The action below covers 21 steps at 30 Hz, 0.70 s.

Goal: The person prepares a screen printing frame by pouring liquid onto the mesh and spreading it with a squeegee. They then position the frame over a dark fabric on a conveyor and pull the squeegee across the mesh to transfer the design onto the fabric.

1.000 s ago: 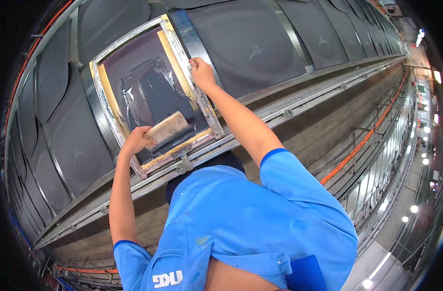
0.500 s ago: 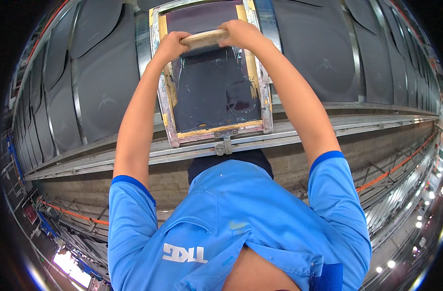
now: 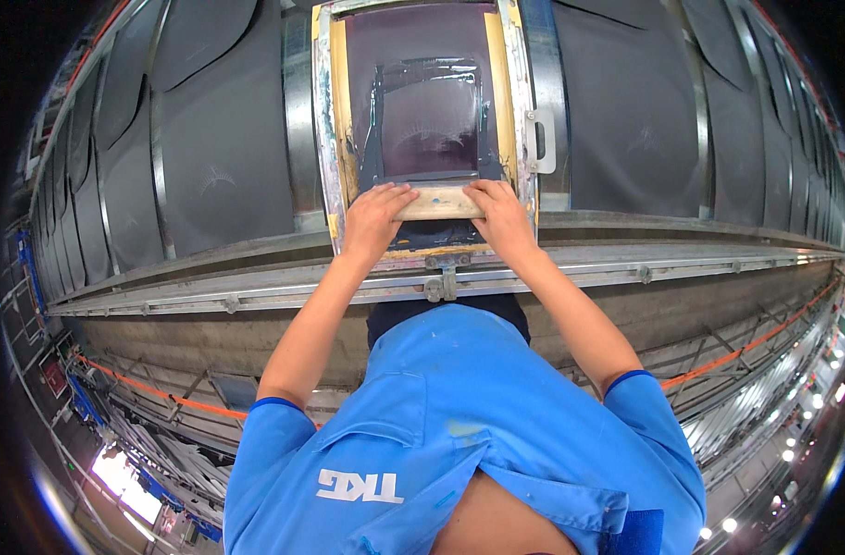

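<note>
A wooden-handled squeegee (image 3: 438, 203) lies across the near part of a screen-printing frame (image 3: 522, 139). My left hand (image 3: 378, 215) is closed around its left end, and my right hand (image 3: 501, 213) grips its right end. Beyond the squeegee, the dark purple mesh (image 3: 429, 125) shows a rectangle bordered by streaks of dark, wet-looking ink. More dark ink (image 3: 436, 235) lies on the near side, between the squeegee and the frame's lower edge. Yellowish tape runs along the inner sides of the frame. The squeegee's blade is mostly hidden under the handle.
Dark grey sheets (image 3: 221, 139) lie in a row on the long table to the left, and similar sheets (image 3: 633, 139) continue to the right. A metal rail (image 3: 589, 270) runs along the table's near edge, with a clamp (image 3: 441, 283) at the frame. A metal handle (image 3: 541, 141) sticks out on the frame's right.
Both hands have brought the squeegee from the far part of the frame down toward me. The mesh behind it now shows purple where dark ink covered it. The view has shifted slightly.
</note>
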Each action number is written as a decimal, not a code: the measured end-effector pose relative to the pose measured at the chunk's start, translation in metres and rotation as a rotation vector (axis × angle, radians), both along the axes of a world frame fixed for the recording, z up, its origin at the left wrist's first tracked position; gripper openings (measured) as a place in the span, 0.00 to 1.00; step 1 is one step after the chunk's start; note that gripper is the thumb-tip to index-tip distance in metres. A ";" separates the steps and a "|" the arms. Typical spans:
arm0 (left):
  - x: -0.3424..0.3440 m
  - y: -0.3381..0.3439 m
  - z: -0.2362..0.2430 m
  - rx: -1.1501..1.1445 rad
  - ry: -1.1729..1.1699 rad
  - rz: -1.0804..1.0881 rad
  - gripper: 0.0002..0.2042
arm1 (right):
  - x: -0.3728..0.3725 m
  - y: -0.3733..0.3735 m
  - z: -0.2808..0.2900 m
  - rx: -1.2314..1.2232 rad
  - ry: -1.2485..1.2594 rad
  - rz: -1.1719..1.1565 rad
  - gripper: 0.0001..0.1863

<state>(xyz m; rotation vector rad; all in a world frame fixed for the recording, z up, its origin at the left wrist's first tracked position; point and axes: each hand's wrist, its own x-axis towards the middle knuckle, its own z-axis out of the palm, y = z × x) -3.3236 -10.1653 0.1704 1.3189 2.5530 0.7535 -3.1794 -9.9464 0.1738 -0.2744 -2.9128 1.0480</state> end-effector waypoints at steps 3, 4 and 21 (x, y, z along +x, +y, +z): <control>-0.046 0.020 0.004 0.018 0.010 -0.012 0.27 | -0.041 0.033 -0.007 0.062 0.146 0.046 0.25; -0.072 0.039 0.012 0.034 -0.069 -0.008 0.26 | -0.065 0.050 0.005 0.054 0.115 0.046 0.23; -0.025 0.025 -0.005 -0.062 -0.059 0.044 0.20 | -0.009 0.025 -0.027 -0.009 0.106 -0.037 0.24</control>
